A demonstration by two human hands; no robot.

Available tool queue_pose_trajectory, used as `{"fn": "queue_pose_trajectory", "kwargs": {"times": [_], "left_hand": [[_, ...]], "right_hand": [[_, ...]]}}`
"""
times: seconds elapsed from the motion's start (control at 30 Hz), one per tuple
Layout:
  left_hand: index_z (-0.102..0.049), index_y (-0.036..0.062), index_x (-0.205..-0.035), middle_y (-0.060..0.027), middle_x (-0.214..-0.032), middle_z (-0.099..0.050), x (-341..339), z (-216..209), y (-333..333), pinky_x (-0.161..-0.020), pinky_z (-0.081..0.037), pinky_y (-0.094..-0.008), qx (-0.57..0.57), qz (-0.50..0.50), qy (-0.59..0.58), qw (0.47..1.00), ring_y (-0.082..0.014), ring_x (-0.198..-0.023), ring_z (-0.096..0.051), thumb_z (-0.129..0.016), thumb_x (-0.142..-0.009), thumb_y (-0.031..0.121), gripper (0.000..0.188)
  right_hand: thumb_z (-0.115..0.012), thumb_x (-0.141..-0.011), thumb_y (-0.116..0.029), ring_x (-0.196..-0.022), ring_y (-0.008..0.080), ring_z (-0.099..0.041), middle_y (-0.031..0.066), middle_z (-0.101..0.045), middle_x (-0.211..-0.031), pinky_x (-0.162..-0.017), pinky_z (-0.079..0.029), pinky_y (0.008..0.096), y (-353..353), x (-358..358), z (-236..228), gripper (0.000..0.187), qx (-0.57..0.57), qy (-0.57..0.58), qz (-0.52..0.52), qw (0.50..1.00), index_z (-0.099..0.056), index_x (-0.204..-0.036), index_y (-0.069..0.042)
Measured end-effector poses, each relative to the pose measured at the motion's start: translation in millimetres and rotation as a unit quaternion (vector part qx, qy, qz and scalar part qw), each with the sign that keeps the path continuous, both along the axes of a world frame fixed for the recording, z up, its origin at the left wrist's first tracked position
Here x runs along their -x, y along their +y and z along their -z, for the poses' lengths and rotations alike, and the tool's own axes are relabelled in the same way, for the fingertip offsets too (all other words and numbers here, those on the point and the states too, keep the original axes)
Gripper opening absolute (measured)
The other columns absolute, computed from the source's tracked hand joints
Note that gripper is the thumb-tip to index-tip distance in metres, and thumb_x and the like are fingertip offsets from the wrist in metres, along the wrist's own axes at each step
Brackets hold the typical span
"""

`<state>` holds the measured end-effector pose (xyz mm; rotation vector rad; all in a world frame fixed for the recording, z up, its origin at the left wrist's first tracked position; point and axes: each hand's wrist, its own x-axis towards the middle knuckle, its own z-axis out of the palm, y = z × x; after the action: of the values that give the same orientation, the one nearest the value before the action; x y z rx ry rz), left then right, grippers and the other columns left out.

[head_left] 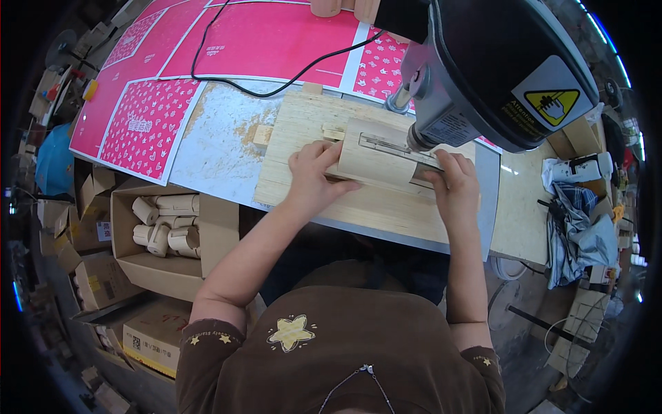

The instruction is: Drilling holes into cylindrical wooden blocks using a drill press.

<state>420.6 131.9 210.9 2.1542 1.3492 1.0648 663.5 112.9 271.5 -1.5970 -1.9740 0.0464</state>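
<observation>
A pale wooden cylinder with a long narrow slot and thin dark lines along its top lies slanted on a wooden board. Its left end is gripped by my left hand, thumb on the near side and fingers over the far side. My right hand pinches around the right end, next to a greyish strip on the piece. Directly above the slot hangs the chuck of a dark drill-like machine; whether its tip touches the wood I cannot tell.
Small wood blocks sit at the board's left edge. A black cable curves over pink printed sheets. At the lower left, a cardboard box holds several wooden cylinders. Grey cloth hangs at the right.
</observation>
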Motion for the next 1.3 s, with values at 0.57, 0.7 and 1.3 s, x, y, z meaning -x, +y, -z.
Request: {"fn": "queue_pose_trajectory", "kwargs": {"times": [0.57,0.7,1.3], "left_hand": [[-0.057,0.0134,-0.114,0.001,-0.08,-0.051,7,9,14,-0.084,-0.024,-0.0361,0.007,0.04,0.028,0.999,-0.0172,-0.085,-0.048,-0.078,-0.057,0.024,0.061],[-0.06,0.013,-0.105,0.0009,-0.082,-0.052,8,6,11,-0.086,-0.024,-0.0356,0.026,0.033,0.024,0.999,-0.018,-0.087,-0.048,-0.078,-0.058,0.023,0.051],[-0.058,0.0127,-0.112,0.0011,-0.079,-0.051,8,6,12,-0.084,-0.024,-0.0359,0.024,0.032,0.035,0.999,-0.0173,-0.084,-0.048,-0.078,-0.058,0.021,0.059]], "right_hand": [[-0.047,-0.092,-0.02,-0.074,0.0193,-0.063,0.0136,-0.062,-0.082,-0.062,-0.05,0.0275,78,-88,-150,0.027,-0.179,0.015,0.096,0.979,-0.059,-0.099,0.002],[-0.048,-0.093,-0.018,-0.046,0.0076,-0.044,0.0031,-0.053,-0.056,-0.043,-0.028,0.0218,18,-9,-149,0.028,-0.36,-0.024,-0.03,0.932,-0.063,-0.082,0.002],[-0.047,-0.084,-0.003,-0.059,0.0172,-0.047,0.0058,-0.051,-0.066,-0.056,-0.036,0.0294,-35,-1,-65,0.015,-0.264,0.055,-0.037,0.962,-0.06,-0.089,0.003]]}}
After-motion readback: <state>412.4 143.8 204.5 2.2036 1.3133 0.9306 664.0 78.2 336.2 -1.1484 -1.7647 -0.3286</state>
